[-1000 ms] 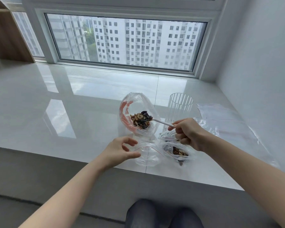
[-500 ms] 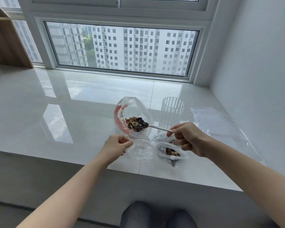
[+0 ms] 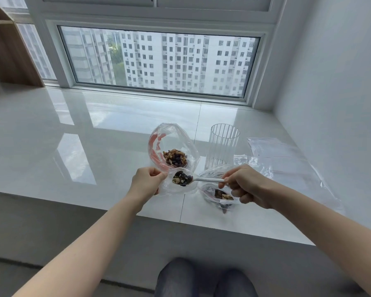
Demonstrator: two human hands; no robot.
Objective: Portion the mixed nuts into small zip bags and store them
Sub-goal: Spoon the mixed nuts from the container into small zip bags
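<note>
A large clear bag (image 3: 171, 142) with a red zip strip stands open on the white sill, mixed nuts (image 3: 175, 157) lying in its bottom. In front of it my left hand (image 3: 147, 183) pinches the rim of a small clear zip bag (image 3: 177, 189) and holds it open. My right hand (image 3: 243, 185) grips a white spoon (image 3: 208, 180); its bowl carries a heap of nuts (image 3: 182, 178) at the small bag's mouth. A second small bag (image 3: 220, 195) with some nuts inside lies under my right hand.
A ribbed clear glass (image 3: 223, 146) stands right of the big bag. Flat empty zip bags (image 3: 287, 159) lie at the far right by the wall. The sill's front edge (image 3: 180, 219) runs just below the bags; my knees show beneath it.
The spoon left the big bag with a load of nuts and came toward me to the small bag. My left hand closed on that bag's rim and opened it.
</note>
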